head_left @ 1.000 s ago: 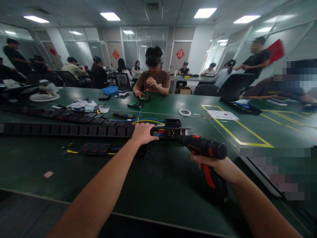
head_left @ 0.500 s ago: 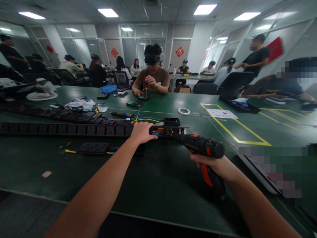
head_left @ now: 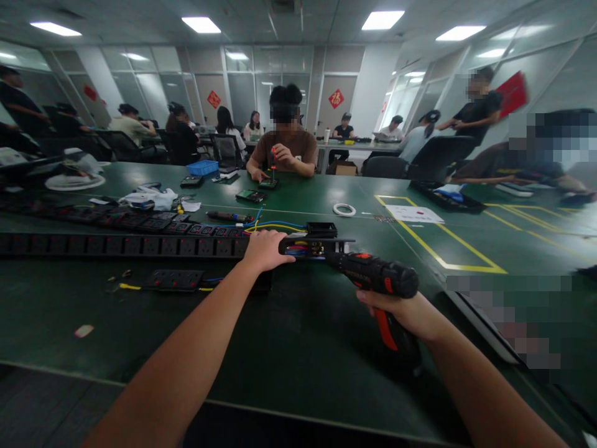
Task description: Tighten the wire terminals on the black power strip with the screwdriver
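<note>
The far-left stretch of the black socket strip (head_left: pixel 140 246) is cut off by the frame, and part of its body is hidden under the left grip (head_left: pixel 267 250). Pixel blocks cover much of the tabletop (head_left: pixel 303 354) toward its right edge. The nose of the orange-and-black power drill (head_left: pixel 377 274) is dark against the strip, so whether its tip touches the metal terminals (head_left: pixel 318 249) is hard to tell.

The socket strip lies lengthwise across the tabletop, set well in from the near edge. The left grip clasps it from above, thumb on the near side, just left of the open end where coloured wires (head_left: pixel 299 247) show. The right grip (head_left: pixel 401 306) is clenched round the drill's handle, to the right of that end and nearer the near edge, with the nose pointing left at the opening. A short socket module (head_left: pixel 175 280) lies left of the left grip, on the near side of the strip.

Against the frame a second ago, the scene sits slightly farther left in view; both grips keep their holds.
</note>
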The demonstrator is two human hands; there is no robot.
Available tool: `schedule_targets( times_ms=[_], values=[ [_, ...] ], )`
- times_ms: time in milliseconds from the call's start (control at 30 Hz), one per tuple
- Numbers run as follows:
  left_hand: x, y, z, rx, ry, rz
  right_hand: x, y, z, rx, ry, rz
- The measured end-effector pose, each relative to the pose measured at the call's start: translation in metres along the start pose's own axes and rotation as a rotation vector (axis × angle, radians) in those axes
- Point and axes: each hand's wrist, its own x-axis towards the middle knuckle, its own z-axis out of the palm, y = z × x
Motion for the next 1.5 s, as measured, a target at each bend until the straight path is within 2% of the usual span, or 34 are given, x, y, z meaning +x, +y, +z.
schedule_targets(
  times_ms=[733,967,1500],
  values=[
    [-0.0014,0.0022,-0.0022,0.012,0.002,-0.002,0.0026,0.0042,-0.0022,-0.051,0.012,-0.008],
    [-0.0004,0.0015,-0.0017,0.009,-0.002,-0.002,0.0016,0.0049,-0.0024,0.046,0.009,0.000],
    [-0.0006,0.0032,-0.0032,0.008,0.005,0.000,0.0010,0.0074,-0.0047,0.044,-0.002,0.009]
  ],
)
